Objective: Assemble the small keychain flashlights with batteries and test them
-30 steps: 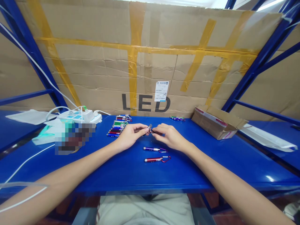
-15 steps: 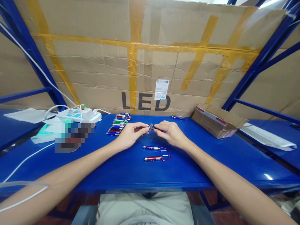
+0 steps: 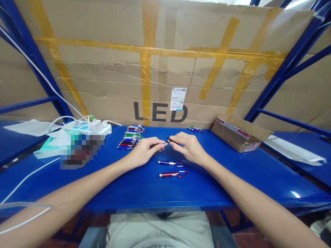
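Below my right hand (image 3: 190,148): a purple flashlight (image 3: 168,163), a red flashlight (image 3: 169,175), both on the glossy blue tabletop (image 3: 144,187).

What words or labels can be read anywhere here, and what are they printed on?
"LED": large dark letters on the cardboard sheet standing behind the blue table.
White shipping label stuck by the letter D: barcode and print too small to read.
Open cardboard box with red-edged tape: print unreadable.
Pixelated patch at left: unreadable.

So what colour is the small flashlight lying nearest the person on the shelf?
Red, with a red clip: the nearest flashlight, clearest in the head view.
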`<state>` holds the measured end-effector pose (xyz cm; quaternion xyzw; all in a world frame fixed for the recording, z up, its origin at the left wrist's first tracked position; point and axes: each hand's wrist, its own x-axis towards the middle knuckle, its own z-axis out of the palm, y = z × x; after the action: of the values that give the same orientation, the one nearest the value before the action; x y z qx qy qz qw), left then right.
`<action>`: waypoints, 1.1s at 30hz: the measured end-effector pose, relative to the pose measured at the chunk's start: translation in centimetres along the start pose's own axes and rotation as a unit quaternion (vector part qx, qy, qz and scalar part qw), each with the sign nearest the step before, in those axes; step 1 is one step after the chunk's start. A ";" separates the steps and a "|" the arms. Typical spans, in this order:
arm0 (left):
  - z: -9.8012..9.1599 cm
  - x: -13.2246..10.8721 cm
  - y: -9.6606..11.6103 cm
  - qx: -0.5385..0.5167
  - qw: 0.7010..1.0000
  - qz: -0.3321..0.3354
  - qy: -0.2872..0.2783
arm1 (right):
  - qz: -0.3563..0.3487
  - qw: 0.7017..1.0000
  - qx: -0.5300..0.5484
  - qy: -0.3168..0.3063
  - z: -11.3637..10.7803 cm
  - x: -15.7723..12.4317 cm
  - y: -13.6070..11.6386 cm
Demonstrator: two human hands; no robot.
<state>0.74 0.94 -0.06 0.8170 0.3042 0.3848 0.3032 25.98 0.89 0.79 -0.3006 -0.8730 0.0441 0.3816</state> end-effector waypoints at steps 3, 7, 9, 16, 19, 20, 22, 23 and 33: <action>0.0 0.0 -0.1 -0.007 1.000 0.008 0.008 | 0.000 1.000 0.001 0.002 -0.1 0.0 -0.1; 0.0 0.0 -0.1 -0.013 1.000 0.009 0.022 | 0.003 1.000 -0.009 0.004 -0.2 0.0 -0.1; -0.1 0.0 -0.1 -0.012 0.999 0.008 0.031 | -0.002 1.000 -0.018 0.005 -0.3 0.0 -0.1; -0.3 0.1 -0.2 0.016 0.999 0.002 0.041 | -0.009 0.999 -0.040 -0.025 -0.9 0.0 0.0; -0.4 0.1 -0.3 0.028 0.999 -0.007 0.041 | 0.011 0.999 -0.013 -0.043 -1.3 0.0 0.3; -0.5 0.2 -0.3 0.038 0.998 -0.007 0.044 | 0.023 0.999 0.005 -0.048 -1.4 0.1 0.4; -0.7 0.2 -0.3 0.067 0.996 0.001 0.051 | 0.050 0.996 0.050 -0.059 -1.6 0.1 0.7; -0.8 0.2 -0.2 0.084 0.995 0.009 0.052 | 0.063 0.993 0.072 -0.064 -1.7 0.1 0.8; -0.7 -0.1 -0.5 0.160 0.985 0.032 -0.048 | 0.193 0.933 0.241 -0.187 -3.6 -0.1 1.4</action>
<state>-0.03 1.40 -0.09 0.8818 0.3208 0.3009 0.1701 29.19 1.49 2.82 -0.3491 -0.8167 0.3810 0.2569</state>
